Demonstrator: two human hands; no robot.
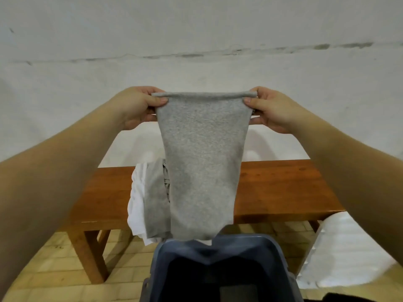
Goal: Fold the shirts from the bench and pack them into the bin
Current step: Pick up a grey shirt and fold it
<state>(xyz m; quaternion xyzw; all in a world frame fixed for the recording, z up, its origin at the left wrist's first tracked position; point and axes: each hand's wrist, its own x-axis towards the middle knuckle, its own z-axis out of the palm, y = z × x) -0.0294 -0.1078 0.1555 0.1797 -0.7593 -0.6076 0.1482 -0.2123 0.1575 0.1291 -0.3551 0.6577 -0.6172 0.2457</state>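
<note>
Nearest, below the grip: dark blue-grey plastic bin, smooth and hard-walled, with an angular moulded rim and a deep shadowed hollow. Just to its right, a crinkled white plastic bag, glossy and creased.

Above the bin, hanging straight down from the grip: a heather-grey shirt, folded into a long panel of soft, finely flecked knit, wide at the top and tapering toward the lower end, which dangles over the far rim of the bin. Top edge rolled into a thin tube, stretched taut between both hands.

At the left top corner: left hand, thumb in front, fingers curled behind, pinching the fabric. At the right top corner: right hand, same pinch, thumb pressed on the front face. Grip narrow and closed on cloth at both ends.

Behind and below the held shirt: wooden bench, reddish-brown, smooth and lightly glossy, with square legs. Draped over its front edge, lower left of the grip: a rumpled heap of white and grey shirts, soft and wrinkled.

Underneath: pale tiled floor. Farthest: rough whitewashed wall with a cracked horizontal seam.
</note>
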